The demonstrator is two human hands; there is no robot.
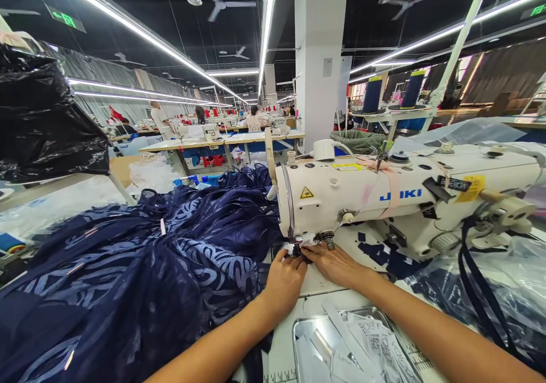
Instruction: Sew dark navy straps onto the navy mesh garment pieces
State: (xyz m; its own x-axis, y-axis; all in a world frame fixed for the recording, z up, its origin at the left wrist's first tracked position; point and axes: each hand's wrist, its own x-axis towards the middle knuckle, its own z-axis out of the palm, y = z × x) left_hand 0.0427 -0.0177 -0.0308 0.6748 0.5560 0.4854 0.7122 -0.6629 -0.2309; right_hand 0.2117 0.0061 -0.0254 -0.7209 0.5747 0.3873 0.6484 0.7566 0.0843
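Tray (298, 333) of labels (375, 343) nearest, at table (318, 285) edge. Left hand (284, 280) fingers curled, pinched on fabric (170, 269) edge. Right hand (335, 265) flat, fingertips pressing same edge. Hands nearly touching. Edge lay at presser foot (299, 241) of machine (384, 192); bulk heaped to left. Judged step: edge being lined up at foot. Feeding calls for fingers clear of needle. Thread cones (372, 94) beyond.
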